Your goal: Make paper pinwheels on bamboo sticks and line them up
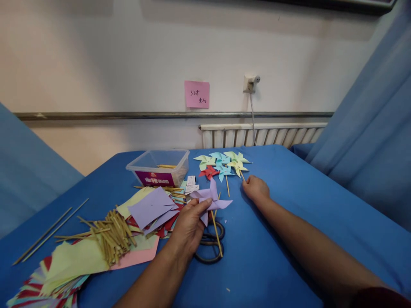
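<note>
Between the thumb and fingers of my left hand (pixel 192 222) is a purple paper pinwheel (pixel 221 204). A thin wooden stick (pixel 217 235) slants down from it, over the black scissors (pixel 207 258) lying on the table. My right hand (pixel 256 188) reaches farther out and is closed on the lower end of the stick of a yellow paper pinwheel (pixel 237 166). That pinwheel lies in a group with a red pinwheel (pixel 209 172), a blue pinwheel (pixel 224 172) and several other green, yellow and blue ones.
A clear plastic box (pixel 157 159) holding sticks stands at the back left. Purple paper squares (pixel 151 205), a heap of short sticks (pixel 115 235) and fanned coloured paper (pixel 48 282) cover the left side. Two long rods (pixel 53 233) lie at the far left.
</note>
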A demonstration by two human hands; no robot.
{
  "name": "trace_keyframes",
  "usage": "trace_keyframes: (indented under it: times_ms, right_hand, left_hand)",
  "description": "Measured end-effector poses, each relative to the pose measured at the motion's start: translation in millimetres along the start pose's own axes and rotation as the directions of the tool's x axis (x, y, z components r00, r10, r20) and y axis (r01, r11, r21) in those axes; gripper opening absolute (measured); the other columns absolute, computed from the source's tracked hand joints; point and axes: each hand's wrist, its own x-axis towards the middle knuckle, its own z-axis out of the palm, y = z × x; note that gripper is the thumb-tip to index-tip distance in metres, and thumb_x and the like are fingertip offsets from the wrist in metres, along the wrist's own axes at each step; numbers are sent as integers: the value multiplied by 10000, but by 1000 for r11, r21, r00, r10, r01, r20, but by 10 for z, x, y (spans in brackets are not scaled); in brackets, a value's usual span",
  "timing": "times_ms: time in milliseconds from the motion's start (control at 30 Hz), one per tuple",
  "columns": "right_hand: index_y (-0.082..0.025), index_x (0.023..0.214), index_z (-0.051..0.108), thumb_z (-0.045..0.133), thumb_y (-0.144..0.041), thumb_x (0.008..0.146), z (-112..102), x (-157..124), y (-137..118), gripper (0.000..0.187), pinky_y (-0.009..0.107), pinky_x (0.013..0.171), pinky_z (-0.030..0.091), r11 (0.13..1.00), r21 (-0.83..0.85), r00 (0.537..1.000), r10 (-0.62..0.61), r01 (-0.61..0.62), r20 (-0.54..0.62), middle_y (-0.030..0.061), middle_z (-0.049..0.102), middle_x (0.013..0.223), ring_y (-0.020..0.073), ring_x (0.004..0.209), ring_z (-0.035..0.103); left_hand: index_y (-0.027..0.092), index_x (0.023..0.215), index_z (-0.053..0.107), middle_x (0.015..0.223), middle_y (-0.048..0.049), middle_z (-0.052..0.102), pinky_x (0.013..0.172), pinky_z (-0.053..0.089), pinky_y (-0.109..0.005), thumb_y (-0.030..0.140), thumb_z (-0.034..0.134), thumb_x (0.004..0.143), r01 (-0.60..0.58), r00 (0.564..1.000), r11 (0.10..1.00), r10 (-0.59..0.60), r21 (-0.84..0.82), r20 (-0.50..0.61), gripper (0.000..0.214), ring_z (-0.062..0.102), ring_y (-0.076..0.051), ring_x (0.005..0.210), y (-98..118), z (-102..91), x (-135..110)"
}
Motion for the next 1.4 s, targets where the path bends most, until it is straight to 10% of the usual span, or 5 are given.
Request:
trace_keyframes:
  times_ms: [1400]
  right_hand:
    - [-214, 955, 707, 431, -393, 939, 25, -72, -60, 330, 300, 713, 465, 991, -39, 992, -124, 124, 23, 101, 749, 948, 244, 903, 698]
  left_hand:
    - [129, 847, 688, 757, -48, 728, 612, 542, -215, 80, 794, 660, 26, 999, 998, -28, 51, 40, 220, 679, -137, 610, -27, 36, -32]
